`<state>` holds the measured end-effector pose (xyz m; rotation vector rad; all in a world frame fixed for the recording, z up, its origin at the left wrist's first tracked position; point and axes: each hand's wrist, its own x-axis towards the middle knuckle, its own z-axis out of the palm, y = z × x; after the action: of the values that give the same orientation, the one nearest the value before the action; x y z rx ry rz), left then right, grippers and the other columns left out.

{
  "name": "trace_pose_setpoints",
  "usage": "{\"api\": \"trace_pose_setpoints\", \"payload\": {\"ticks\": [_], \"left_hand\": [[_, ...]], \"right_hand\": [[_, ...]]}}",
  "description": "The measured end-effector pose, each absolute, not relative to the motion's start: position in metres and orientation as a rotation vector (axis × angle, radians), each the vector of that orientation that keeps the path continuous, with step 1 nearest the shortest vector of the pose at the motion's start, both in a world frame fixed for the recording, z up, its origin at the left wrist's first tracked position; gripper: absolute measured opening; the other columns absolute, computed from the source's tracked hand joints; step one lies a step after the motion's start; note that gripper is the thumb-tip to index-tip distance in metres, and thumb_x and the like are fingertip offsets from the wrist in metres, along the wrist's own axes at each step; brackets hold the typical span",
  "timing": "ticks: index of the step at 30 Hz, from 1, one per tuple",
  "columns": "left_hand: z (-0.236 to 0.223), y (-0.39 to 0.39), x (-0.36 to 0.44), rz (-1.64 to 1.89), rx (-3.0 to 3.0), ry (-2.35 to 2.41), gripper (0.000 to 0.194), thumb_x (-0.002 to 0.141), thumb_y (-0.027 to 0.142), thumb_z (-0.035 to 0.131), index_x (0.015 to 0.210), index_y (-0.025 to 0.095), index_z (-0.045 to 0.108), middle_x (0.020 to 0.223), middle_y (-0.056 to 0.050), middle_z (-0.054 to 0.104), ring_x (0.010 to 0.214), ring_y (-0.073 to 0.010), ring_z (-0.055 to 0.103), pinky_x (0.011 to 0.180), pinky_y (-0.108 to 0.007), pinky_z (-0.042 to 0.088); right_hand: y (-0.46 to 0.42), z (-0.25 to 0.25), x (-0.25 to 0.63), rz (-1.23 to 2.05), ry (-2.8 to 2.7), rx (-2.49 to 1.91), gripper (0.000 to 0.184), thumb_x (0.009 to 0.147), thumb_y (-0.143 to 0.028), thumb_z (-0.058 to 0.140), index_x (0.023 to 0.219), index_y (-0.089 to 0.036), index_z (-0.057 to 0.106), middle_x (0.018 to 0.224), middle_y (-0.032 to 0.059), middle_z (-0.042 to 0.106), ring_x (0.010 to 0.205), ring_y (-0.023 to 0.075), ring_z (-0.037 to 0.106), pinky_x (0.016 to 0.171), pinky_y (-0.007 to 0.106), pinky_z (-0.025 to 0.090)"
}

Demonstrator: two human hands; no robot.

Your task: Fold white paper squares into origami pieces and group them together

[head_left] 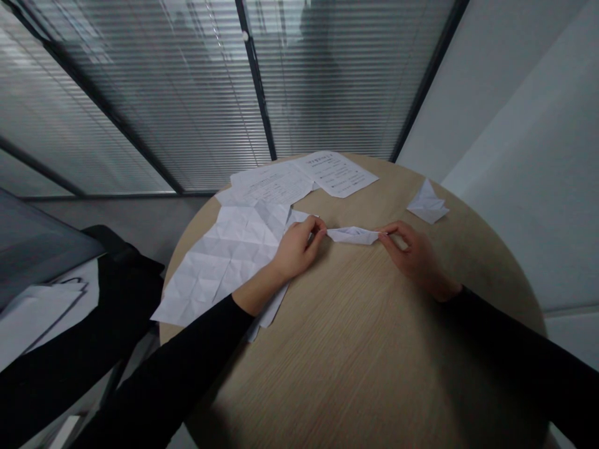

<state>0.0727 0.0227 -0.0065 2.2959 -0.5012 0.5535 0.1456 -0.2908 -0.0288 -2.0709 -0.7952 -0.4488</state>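
Note:
A small white folded paper boat (353, 236) is stretched level between my hands, over the middle of the table. My left hand (299, 246) pinches its left tip between thumb and fingers. At the opposite tip, my right hand (409, 252) has its thumb and forefinger closed on the paper. Under and beside my left wrist lies a large creased sheet of paper (219, 252), unfolded, with other sheets partly hidden beneath it. Another folded paper piece (427, 203), with pointed corners, rests beyond my right hand.
Printed sheets (334, 173) overlap at the far side of the round wooden table (374, 349). To the left, a black chair or cloth (116, 293) carries white papers (42, 318). Glass panels with blinds (327, 81) stand behind, and a pale wall (528, 156) rises at the right.

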Motion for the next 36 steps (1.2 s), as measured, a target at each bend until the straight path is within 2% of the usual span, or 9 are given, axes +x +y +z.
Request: {"api": "trace_pose_setpoints", "payload": {"ticks": [6,12,17,20,24,27,31,33,36], "left_hand": [[-0.009,0.021,0.073,0.529,2.243,-0.476,0.016,0.117,0.032,0.052,0.108,0.023,0.062,0.1,-0.006,0.076,0.092,-0.0205,0.07,0.087,-0.038,0.055],[-0.011,0.023,0.076,0.495,2.106,-0.385,0.015,0.114,0.034,0.057,0.107,0.022,0.063,0.102,-0.006,0.075,0.094,-0.0186,0.07,0.084,-0.033,0.056],[-0.006,0.022,0.073,0.383,2.115,-0.368,0.019,0.112,0.04,0.063,0.11,0.022,0.067,0.099,-0.004,0.076,0.086,-0.0167,0.07,0.072,-0.029,0.053],[-0.004,0.02,0.069,0.372,2.169,-0.4,0.034,0.106,0.053,0.077,0.119,0.022,0.071,0.097,-0.002,0.079,0.082,-0.0169,0.071,0.075,-0.031,0.056],[-0.006,0.019,0.07,0.427,2.242,-0.508,0.056,0.094,0.066,0.091,0.125,0.023,0.077,0.114,-0.007,0.084,0.1,-0.0231,0.08,0.091,-0.037,0.063],[-0.009,0.021,0.071,0.45,2.274,-0.572,0.049,0.097,0.064,0.09,0.122,0.024,0.081,0.115,-0.007,0.087,0.107,-0.0245,0.082,0.1,-0.041,0.063],[-0.009,0.022,0.071,0.505,2.271,-0.605,0.035,0.103,0.055,0.087,0.117,0.023,0.084,0.108,-0.006,0.087,0.102,-0.0223,0.082,0.101,-0.04,0.063],[-0.008,0.022,0.07,0.526,2.277,-0.622,0.03,0.104,0.051,0.087,0.114,0.023,0.085,0.105,-0.005,0.087,0.1,-0.0221,0.082,0.101,-0.04,0.063],[-0.008,0.022,0.07,0.539,2.286,-0.653,0.023,0.106,0.046,0.085,0.111,0.024,0.085,0.101,-0.004,0.087,0.099,-0.0215,0.082,0.099,-0.04,0.063]], "right_hand": [[-0.29,-0.036,0.147,-0.454,-0.713,-2.101,0.015,0.108,-0.04,0.07,0.098,-0.03,0.071,0.094,0.0041,0.083,0.089,0.03,0.081,0.077,0.042,0.06],[-0.285,-0.032,0.143,-0.398,-0.777,-2.062,0.014,0.108,-0.038,0.07,0.097,-0.03,0.072,0.1,0.0046,0.086,0.094,0.0287,0.082,0.083,0.043,0.063],[-0.283,-0.03,0.141,-0.422,-0.911,-2.053,0.006,0.107,-0.03,0.072,0.101,-0.03,0.074,0.106,0.0058,0.087,0.103,0.0305,0.083,0.091,0.046,0.065],[-0.281,-0.031,0.14,-0.481,-0.982,-2.046,0.008,0.106,-0.027,0.071,0.099,-0.03,0.073,0.102,0.0053,0.086,0.103,0.0305,0.083,0.09,0.045,0.065],[-0.278,-0.03,0.138,-0.51,-1.08,-2.027,0.011,0.106,-0.023,0.071,0.098,-0.03,0.073,0.1,0.0047,0.086,0.101,0.03,0.082,0.09,0.044,0.065],[-0.277,-0.03,0.137,-0.519,-1.146,-1.999,0.012,0.107,-0.021,0.072,0.099,-0.03,0.073,0.1,0.0042,0.086,0.099,0.0292,0.082,0.091,0.045,0.065],[-0.276,-0.028,0.137,-0.495,-1.166,-1.986,0.01,0.109,-0.021,0.072,0.106,-0.03,0.074,0.102,0.0036,0.086,0.096,0.0276,0.082,0.093,0.046,0.064],[-0.275,-0.028,0.136,-0.446,-1.188,-2.0,0.006,0.109,-0.026,0.076,0.113,-0.03,0.076,0.105,0.0034,0.087,0.097,0.0275,0.081,0.098,0.048,0.064],[-0.275,-0.027,0.135,-0.378,-1.241,-2.035,0.017,0.107,-0.035,0.082,0.123,-0.032,0.078,0.112,0.0041,0.087,0.099,0.029,0.081,0.103,0.052,0.062]]}}
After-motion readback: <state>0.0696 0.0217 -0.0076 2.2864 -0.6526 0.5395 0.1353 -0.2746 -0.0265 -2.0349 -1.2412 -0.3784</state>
